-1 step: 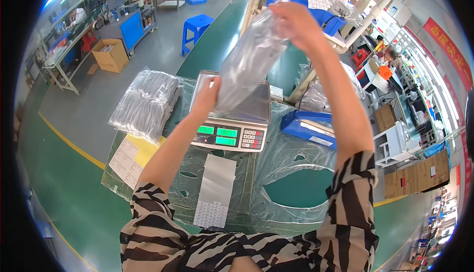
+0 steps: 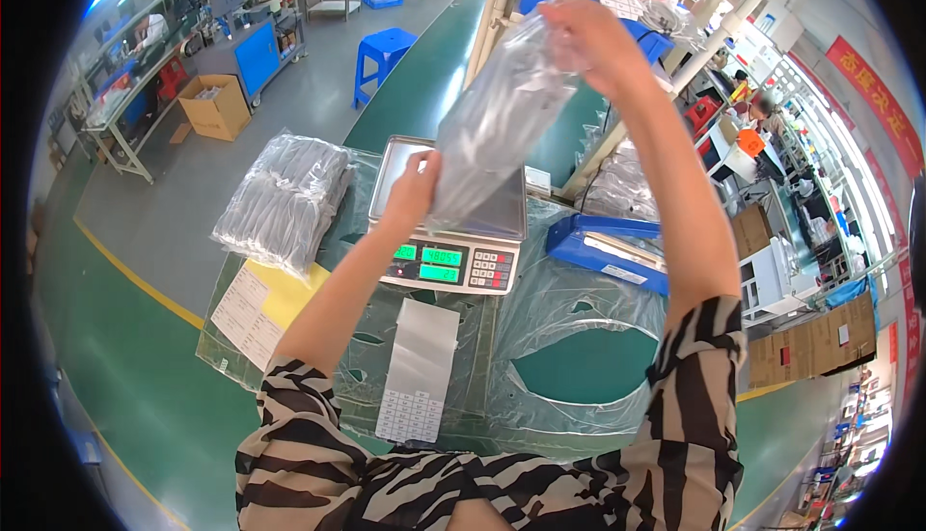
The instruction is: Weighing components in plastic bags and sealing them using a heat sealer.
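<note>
Both hands hold a clear plastic bag (image 2: 502,116) with grey contents, tilted above a weighing scale (image 2: 405,150). My right hand (image 2: 598,44) grips the bag's upper end, fingers closed on the film. Lower down, my left hand (image 2: 415,189) is closed at the bag's left edge, near the scale's metal pan. What lies inside the bag is blurred. Green digits glow on the scale's display, partly covered by my left forearm. To the left lies a stack of filled clear bags (image 2: 285,193) with grey pieces in them.
A blue bag sealer (image 2: 608,251) sits right of the scale. A label sheet (image 2: 417,377) lies in front, and yellow and white papers (image 2: 260,309) at left. Plastic film with an oval hole covers the bench. A pole and blue bins stand behind; a blue stool (image 2: 381,63) is beyond.
The bag and both hands have shifted slightly to the right. My left forearm now covers more of the scale's display.
</note>
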Demonstrator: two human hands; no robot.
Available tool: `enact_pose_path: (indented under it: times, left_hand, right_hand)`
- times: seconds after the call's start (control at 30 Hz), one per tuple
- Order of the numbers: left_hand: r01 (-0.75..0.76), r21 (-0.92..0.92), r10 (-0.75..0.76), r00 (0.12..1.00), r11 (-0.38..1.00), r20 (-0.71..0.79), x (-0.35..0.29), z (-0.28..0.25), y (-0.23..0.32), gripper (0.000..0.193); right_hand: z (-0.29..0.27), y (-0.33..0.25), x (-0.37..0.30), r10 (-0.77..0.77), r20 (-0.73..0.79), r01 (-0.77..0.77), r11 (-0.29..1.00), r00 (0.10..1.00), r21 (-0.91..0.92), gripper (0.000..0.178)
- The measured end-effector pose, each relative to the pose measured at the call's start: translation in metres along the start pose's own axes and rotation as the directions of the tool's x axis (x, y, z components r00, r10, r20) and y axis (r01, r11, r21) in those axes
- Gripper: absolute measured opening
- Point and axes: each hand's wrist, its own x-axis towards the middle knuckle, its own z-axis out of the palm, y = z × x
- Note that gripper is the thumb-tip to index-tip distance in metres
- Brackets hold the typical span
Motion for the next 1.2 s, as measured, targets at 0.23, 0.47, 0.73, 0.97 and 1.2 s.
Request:
enact_pose_path:
  times: [0.23,0.47,0.73,0.97,1.2]
  left_hand:
    - [-0.777,0.017,0.777,0.628,0.629,-0.057,-0.086,0.106,0.068,0.063]
    - [-0.779,-0.091,0.782,0.623,0.621,0.007,-0.172,0.221,0.072,0.071]
    - [-0.671,0.162,0.67,0.739,0.723,0.073,-0.225,0.283,0.024,0.08]
    - [-0.911,0.278,0.775,0.408,0.306,0.483,-0.167,0.28,0.124,0.054]
    - [-0.99,0.098,0.516,0.136,0.1,0.846,-0.14,0.318,0.128,0.018]
  right_hand:
    - [-0.047,-0.061,-0.088,0.032,-0.092,-0.045,0.989,0.995,-0.142,0.028]
    - [-0.084,-0.066,-0.2,0.165,-0.186,-0.224,0.905,0.969,-0.363,0.024]
    - [-0.17,-0.038,-0.306,0.128,0.252,0.039,0.823,0.959,-0.566,0.035]
    - [-0.216,0.004,-0.379,0.113,0.44,0.225,0.73,0.891,-0.645,0.032]
    - [-0.251,0.012,-0.429,0.062,0.436,0.302,0.635,0.898,-0.711,0.028]
